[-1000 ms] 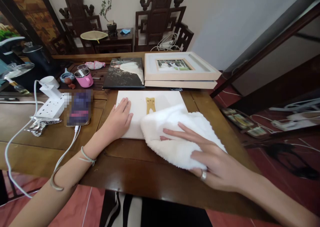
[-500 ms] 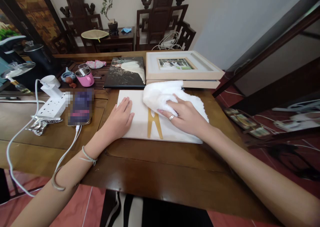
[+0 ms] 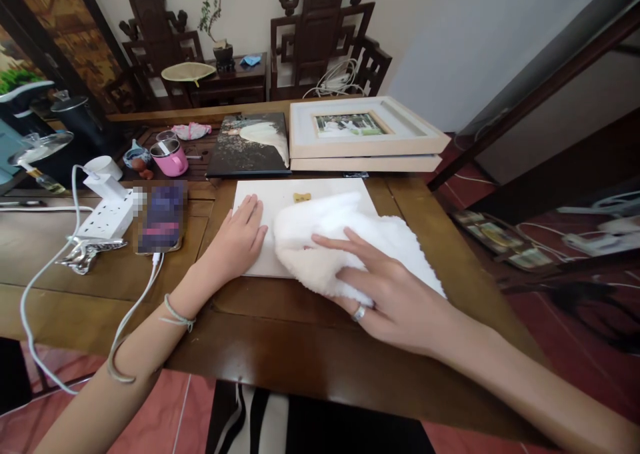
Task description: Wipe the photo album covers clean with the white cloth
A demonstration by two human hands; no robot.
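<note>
A flat white board (image 3: 265, 191) with a gold mark (image 3: 302, 198) on its face lies on the wooden table. My left hand (image 3: 246, 234) rests flat on the board's left edge, fingers stretched out, holding nothing. Bunched under my right hand (image 3: 385, 287) is a fluffy white towel (image 3: 320, 221), gripped at the board's near right part. The towel hides much of the board and the lower part of the gold mark, and spreads right onto the table. A ring shows on my right hand.
Behind the board lie a dark photo panel (image 3: 250, 144) and stacked pale picture frames (image 3: 425, 137). To the left are a phone (image 3: 161, 217), a white power strip (image 3: 107, 214) with cables, and a pink mug (image 3: 170, 157). The wooden table's (image 3: 280, 347) front edge is close to me.
My right hand and the towel have come nearer to me across the board, past its near edge. The board's far right part is now uncovered. My left hand stays put.
</note>
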